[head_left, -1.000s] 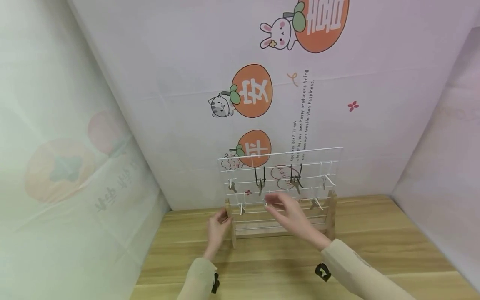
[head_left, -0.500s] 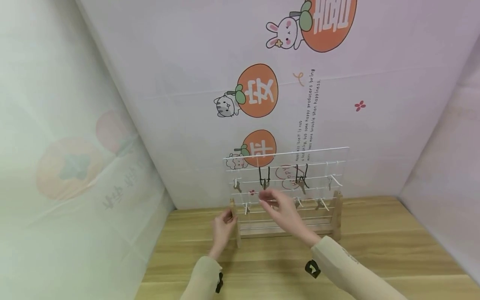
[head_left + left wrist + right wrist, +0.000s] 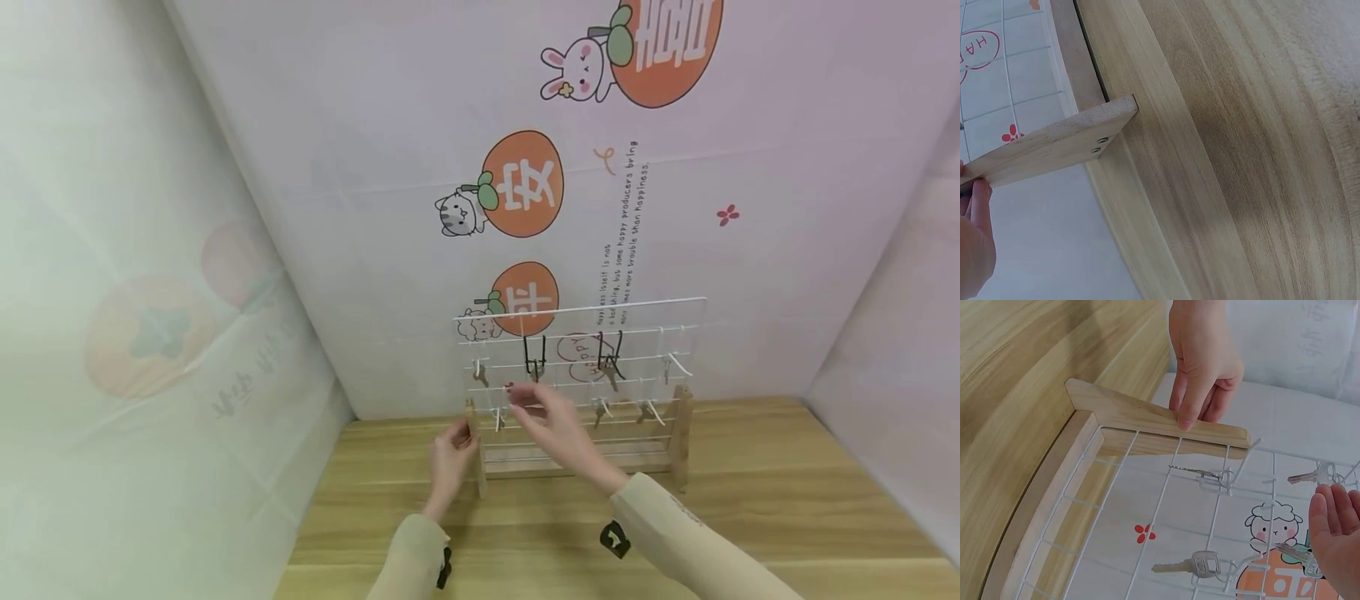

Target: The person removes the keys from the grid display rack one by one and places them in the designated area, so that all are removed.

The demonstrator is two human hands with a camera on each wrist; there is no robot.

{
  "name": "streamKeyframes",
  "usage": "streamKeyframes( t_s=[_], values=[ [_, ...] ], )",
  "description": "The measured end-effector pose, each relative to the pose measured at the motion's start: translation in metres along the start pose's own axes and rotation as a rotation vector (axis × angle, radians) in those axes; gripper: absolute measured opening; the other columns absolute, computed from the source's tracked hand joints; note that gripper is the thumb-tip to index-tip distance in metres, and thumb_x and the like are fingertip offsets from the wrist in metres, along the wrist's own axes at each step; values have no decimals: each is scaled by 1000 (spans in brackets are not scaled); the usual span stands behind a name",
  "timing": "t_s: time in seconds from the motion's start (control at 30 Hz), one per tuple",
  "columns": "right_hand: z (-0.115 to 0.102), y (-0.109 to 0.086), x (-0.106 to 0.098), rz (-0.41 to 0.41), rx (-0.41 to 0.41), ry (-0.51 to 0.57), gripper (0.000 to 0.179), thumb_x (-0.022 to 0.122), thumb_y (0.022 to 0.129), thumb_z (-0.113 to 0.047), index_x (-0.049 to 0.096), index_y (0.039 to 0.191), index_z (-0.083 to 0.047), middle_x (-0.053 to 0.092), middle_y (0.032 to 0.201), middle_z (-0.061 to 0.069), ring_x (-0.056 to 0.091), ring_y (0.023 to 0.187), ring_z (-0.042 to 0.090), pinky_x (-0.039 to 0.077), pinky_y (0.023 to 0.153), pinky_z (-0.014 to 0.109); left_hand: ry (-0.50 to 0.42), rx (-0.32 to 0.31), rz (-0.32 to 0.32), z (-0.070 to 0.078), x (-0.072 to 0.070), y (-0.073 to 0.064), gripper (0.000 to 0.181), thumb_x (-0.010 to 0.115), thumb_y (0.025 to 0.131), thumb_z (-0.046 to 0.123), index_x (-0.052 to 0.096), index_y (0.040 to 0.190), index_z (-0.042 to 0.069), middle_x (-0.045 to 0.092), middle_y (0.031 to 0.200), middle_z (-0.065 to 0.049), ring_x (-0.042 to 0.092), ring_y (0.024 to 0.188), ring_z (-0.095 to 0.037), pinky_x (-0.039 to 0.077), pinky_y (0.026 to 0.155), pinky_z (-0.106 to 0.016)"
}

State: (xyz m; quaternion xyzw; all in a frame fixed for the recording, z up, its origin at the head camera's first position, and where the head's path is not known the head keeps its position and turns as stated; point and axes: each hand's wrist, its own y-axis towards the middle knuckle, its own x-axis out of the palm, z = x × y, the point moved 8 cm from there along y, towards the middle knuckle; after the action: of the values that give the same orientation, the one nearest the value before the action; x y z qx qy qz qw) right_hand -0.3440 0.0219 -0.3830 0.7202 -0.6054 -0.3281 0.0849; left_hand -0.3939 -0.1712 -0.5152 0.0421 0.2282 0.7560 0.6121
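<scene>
A white wire grid rack [image 3: 581, 310] stands in a wooden frame, with several metal keys hanging from its hooks. My left hand [image 3: 452, 454] grips the rack's left wooden post [image 3: 1054, 147], fingers behind it and thumb in front in the right wrist view. My right hand [image 3: 553, 425] is held before the left half of the grid, thumb apart from the fingers, nothing visible between them. In the right wrist view its fingertips are near an upper key [image 3: 1313, 476]. A lower key [image 3: 1204, 565] and another key [image 3: 1210, 478] hang from white hooks; the head view hides part of this area.
Two black hooks [image 3: 535, 354] hold keys in the upper row, and more keys [image 3: 667, 367] hang at the right. The rack stands on a wood-grain table [image 3: 540, 533] before a printed white backdrop [image 3: 360, 208].
My right hand has drawn away from the lower row and shifted left across the grid, uncovering a lower key. My left hand stays on the post. The head view has turned slightly left.
</scene>
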Motion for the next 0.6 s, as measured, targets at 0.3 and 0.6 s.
streamKeyframes(
  t_s=[0.3, 0.6],
  values=[
    [9, 6, 11, 37, 48, 33, 24, 66, 94, -8, 63, 118, -3, 70, 115, 14, 68, 107, 27, 62, 95, 29, 7, -38, 18, 4, 1, 0, 25, 70, 82, -12, 66, 107, -16, 69, 104, -36, 72, 96, -45, 64, 83, -43],
    [12, 20, 19, 98, 124, 115, 23, 63, 97, -9, 61, 118, -2, 68, 119, 18, 67, 111, 28, 61, 97, 29, 14, 14, 16, 0, 0, 0, 22, 73, 81, -10, 69, 103, -12, 72, 100, -31, 73, 92, -42, 66, 79, -34]
  ],
)
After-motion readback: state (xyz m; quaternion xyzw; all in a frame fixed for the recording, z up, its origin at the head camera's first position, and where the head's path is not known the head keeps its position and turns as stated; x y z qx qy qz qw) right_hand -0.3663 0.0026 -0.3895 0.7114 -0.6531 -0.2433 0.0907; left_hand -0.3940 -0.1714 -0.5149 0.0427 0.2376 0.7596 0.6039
